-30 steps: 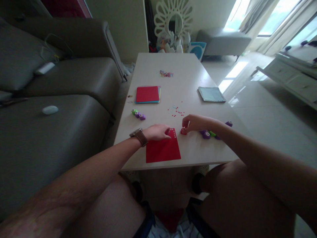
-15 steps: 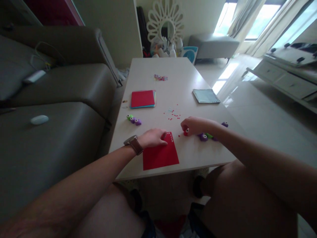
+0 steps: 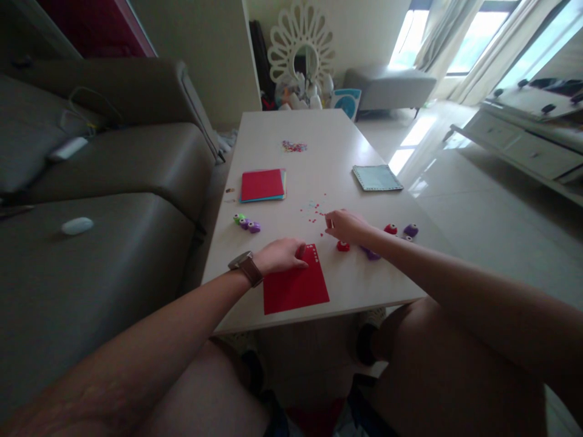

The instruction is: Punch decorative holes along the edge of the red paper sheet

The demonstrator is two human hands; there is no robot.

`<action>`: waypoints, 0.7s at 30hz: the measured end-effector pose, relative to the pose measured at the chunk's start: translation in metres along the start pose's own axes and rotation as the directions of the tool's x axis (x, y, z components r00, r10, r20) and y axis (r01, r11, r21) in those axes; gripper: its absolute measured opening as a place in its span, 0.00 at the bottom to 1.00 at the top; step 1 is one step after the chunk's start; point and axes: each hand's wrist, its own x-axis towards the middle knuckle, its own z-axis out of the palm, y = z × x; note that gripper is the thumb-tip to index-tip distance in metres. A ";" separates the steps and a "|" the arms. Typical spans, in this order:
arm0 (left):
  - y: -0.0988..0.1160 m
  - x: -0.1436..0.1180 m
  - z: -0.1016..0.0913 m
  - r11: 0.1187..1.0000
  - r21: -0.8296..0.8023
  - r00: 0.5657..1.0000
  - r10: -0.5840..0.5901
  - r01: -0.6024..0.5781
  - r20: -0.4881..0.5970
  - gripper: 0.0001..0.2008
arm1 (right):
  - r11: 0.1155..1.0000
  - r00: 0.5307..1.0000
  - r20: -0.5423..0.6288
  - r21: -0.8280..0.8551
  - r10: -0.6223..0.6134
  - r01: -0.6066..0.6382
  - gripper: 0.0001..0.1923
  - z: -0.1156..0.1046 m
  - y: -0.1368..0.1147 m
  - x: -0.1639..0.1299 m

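Observation:
My left hand (image 3: 285, 254) lies on a red sheet of paper (image 3: 296, 288) at the table's near edge, thumb and fingers apart. Small punched holes run along the sheet's upper right edge. Over the table to the right, my right hand (image 3: 344, 224) has its fingers pinched beside scattered red paper bits (image 3: 316, 212); whatever is in them is too small to make out. Just below that hand sits a red craft punch (image 3: 343, 246). A purple craft punch (image 3: 372, 255) is partly hidden under my right forearm, with another red punch (image 3: 390, 229) beyond it.
Green and purple punches (image 3: 247, 223) stand at the left. Behind them lies a stack of coloured paper (image 3: 262, 185). A pale bordered card stack (image 3: 377, 178) is at the right and a confetti pile (image 3: 294, 146) farther back. A sofa (image 3: 113, 255) flanks the table.
My right hand has moved away from the red punch, forward and slightly left to the paper bits. The red punch now stands free on the table. My left hand has stayed on the sheet.

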 end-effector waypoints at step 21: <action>0.000 -0.001 0.002 0.999 -0.013 0.999 0.033 -0.034 -0.031 0.11 | 0.954 0.926 0.259 -0.039 -0.276 0.296 0.16 -0.017 -0.015 -0.024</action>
